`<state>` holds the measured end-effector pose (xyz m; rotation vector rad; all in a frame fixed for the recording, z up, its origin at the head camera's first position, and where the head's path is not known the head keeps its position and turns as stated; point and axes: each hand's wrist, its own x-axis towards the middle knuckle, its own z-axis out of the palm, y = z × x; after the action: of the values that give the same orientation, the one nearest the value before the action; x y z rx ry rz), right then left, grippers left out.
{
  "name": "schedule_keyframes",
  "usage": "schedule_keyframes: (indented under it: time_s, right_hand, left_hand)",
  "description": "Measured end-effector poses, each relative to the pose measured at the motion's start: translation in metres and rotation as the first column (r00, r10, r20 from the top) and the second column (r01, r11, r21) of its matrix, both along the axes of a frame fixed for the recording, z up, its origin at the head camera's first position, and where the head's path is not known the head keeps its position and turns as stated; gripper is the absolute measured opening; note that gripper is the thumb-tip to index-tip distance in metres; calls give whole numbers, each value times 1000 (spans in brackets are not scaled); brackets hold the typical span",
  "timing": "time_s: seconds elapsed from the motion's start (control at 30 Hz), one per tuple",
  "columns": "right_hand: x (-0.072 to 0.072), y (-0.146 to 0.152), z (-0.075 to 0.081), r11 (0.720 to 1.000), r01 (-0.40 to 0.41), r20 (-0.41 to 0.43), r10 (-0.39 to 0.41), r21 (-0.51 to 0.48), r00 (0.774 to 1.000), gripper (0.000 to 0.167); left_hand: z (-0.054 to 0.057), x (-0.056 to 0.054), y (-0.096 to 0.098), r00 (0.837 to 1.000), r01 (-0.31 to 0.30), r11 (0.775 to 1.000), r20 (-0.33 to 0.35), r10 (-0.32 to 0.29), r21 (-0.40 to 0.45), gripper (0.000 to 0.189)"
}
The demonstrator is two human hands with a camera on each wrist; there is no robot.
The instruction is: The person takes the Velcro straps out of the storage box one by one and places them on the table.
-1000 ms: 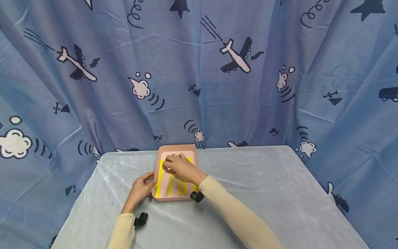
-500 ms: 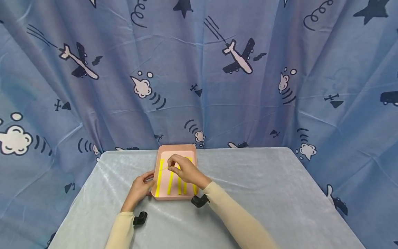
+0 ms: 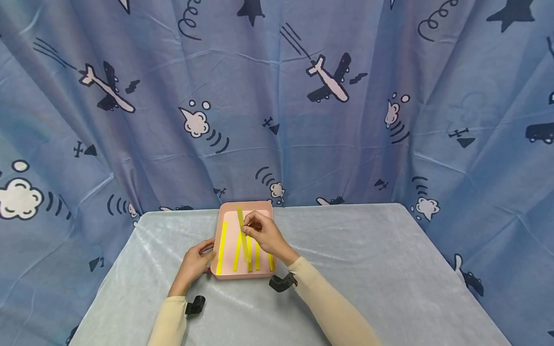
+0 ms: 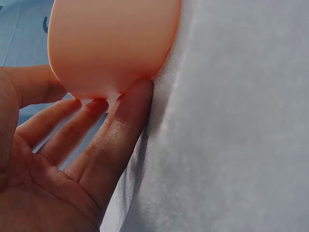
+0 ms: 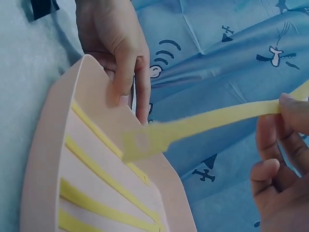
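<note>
My right hand (image 3: 268, 236) pinches a yellow strap (image 3: 240, 217) between thumb and fingers above the pink tray (image 3: 244, 205). In the right wrist view the strap (image 5: 207, 122) is thin and flexible, with a wider end that has a slot in it. My left hand (image 3: 195, 263) grips the tray's left side. Its thumb reaches over the rim, and its fingertips touch the outer wall (image 4: 116, 53) in the left wrist view. Several similar yellow straps lie lengthwise in the tray, among them one along the left wall (image 3: 222, 250) and one near the middle (image 3: 237, 253).
A pale grey-blue cloth covers the table (image 3: 346, 269), and the tray stands near its back edge. Behind hangs a blue curtain (image 3: 242, 105) printed with planes and clouds. Each wrist bears a black camera, on the left (image 3: 196, 305) and on the right (image 3: 281, 282).
My right hand has drawn back to the right over the tray. The pinched strap has turned from pointing leftward to lying nearly lengthwise with the tray. The left hand has stayed in place.
</note>
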<state>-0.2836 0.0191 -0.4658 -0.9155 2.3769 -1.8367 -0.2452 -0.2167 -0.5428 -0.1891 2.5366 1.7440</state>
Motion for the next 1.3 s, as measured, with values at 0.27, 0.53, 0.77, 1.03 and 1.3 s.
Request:
schedule_keyframes:
  time_s: [0.27, 0.53, 0.77, 1.03, 1.3]
  right_hand:
    - [6, 6, 2, 993, 53, 176, -34, -104, 984, 26]
    - [22, 13, 21, 979, 116, 266, -68, -167, 962, 24]
    - [12, 22, 1, 962, 194, 323, -124, -192, 938, 21]
    - [11, 36, -10, 957, 225, 363, -148, -181, 920, 25]
    - [11, 58, -18, 949, 266, 420, -175, -169, 891, 20]
  left_hand:
    - [0, 0, -2, 1000, 7, 1000, 4, -7, -6, 49]
    - [0, 2, 0, 1000, 4, 1000, 5, -4, -6, 48]
    - [-1, 1, 1, 1000, 0, 1000, 2, 0, -8, 49]
    - [-2, 1, 0, 1000, 1, 1000, 4, -1, -12, 50]
    - [0, 1, -1, 1000, -7, 1000, 8, 8, -20, 50]
